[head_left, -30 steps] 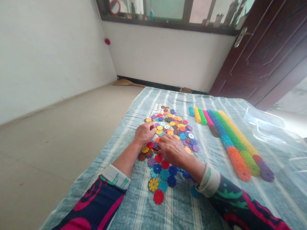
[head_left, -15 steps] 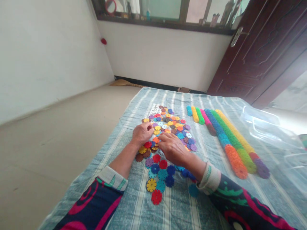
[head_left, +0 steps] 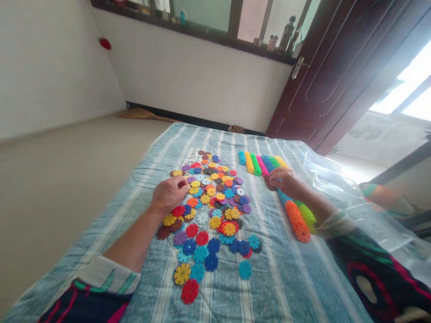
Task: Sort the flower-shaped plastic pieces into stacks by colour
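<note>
Slotted plastic discs in many colours lie scattered over a striped cloth. At the left edge of this pile is my left hand, its fingers curled closed; whatever is in them is hidden. My right hand is over the rows of stacked discs on the right, fingertips pinched at the brown discs ending the pink row. Whether a disc sits in that pinch cannot be made out. Beneath my right hand and wrist, parts of the orange stack and the lime stack show.
Clear plastic containers stand along the right side of the cloth. Shorter yellow and green rows lie left of the pink one. Beyond are a white wall and a dark red door.
My right hand has moved right, from the scattered discs to the brown end of the pink row. My left hand stays by the pile's left edge. The view has turned right.
</note>
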Available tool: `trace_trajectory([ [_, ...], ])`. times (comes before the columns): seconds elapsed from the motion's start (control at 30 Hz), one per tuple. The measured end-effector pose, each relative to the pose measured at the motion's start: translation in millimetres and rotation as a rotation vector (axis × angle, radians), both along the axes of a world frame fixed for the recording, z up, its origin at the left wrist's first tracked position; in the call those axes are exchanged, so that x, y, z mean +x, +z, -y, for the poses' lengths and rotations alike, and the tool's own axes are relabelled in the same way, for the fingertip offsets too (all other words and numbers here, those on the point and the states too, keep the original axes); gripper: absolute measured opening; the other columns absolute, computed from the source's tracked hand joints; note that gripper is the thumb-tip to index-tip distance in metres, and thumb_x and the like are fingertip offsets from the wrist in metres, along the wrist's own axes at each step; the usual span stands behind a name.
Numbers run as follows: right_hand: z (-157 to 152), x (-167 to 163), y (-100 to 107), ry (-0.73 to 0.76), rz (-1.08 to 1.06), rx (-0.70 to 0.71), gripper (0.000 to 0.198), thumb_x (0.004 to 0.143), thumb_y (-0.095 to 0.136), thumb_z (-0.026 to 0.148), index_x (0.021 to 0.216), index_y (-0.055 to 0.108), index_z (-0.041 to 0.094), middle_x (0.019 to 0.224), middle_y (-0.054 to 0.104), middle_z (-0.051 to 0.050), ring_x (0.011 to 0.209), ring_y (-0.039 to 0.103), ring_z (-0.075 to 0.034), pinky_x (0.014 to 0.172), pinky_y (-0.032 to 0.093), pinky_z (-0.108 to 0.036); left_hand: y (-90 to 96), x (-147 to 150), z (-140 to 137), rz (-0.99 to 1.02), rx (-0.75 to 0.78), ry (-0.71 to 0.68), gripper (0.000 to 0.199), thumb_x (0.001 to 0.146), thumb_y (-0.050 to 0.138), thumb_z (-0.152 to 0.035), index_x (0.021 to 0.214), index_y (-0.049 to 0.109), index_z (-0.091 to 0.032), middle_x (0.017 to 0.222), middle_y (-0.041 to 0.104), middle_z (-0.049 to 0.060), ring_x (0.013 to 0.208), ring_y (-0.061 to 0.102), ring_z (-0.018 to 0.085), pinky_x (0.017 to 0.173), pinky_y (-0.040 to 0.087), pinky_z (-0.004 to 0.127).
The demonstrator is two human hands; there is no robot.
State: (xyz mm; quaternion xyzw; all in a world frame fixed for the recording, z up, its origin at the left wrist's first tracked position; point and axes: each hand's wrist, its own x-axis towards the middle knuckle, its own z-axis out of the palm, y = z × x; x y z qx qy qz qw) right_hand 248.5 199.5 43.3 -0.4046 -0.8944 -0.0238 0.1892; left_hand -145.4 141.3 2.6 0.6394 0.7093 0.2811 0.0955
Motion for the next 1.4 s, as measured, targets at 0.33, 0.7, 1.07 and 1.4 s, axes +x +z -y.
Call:
trace_trajectory([
  [0.33,-16.2,23.8,-22.5,-0.048,0.067,-0.066,0.03,0.09,0.053,0.012,0.063,0.066,0.02,0.08,0.066,-0.007,0.082,0.063,-0.021,0.076,0.048,-0.034,3.1,-0.2,2.4,0.0,-0.001,0.009,0.015,0.074,0.05,-0.039,0.073,0.055,-0.025,0.075,0.066,0.003,0.07,0.061,0.022,0.07,0.043,0.031],
  [0.7,-24.4,32.6,-29.3,-0.069,0.145,-0.109,0.02,0.087,0.056,0.01,0.075,0.069,0.019,0.087,0.067,-0.006,0.086,0.063,-0.022,0.08,0.047,-0.034,3.3,0.9,2.6,-0.001,-0.001,0.017,0.017,0.074,0.05,-0.039,0.072,0.056,-0.024,0.072,0.064,0.002,0.068,0.06,0.02,0.07,0.043,0.031],
  [1.07,-10.7,22.8,-26.6,-0.096,0.197,-0.114,0.012,0.077,0.069,0.012,0.088,0.07,0.018,0.092,0.065,-0.008,0.091,0.061,-0.026,0.079,0.044,-0.035,4.4,1.0,3.3,-0.001,0.007,0.021,0.013,0.075,0.053,-0.036,0.071,0.057,-0.024,0.072,0.067,0.001,0.07,0.061,0.019,0.07,0.044,0.03],
  [1.4,-14.9,19.8,-26.4,-0.145,0.201,-0.106,0.008,0.08,0.07,0.014,0.085,0.068,0.019,0.092,0.067,-0.005,0.092,0.06,-0.025,0.079,0.043,-0.034,2.5,0.2,2.4,0.007,0.006,0.002,0.018,0.075,0.05,-0.039,0.073,0.057,-0.023,0.072,0.065,0.003,0.07,0.061,0.021,0.07,0.045,0.032],
])
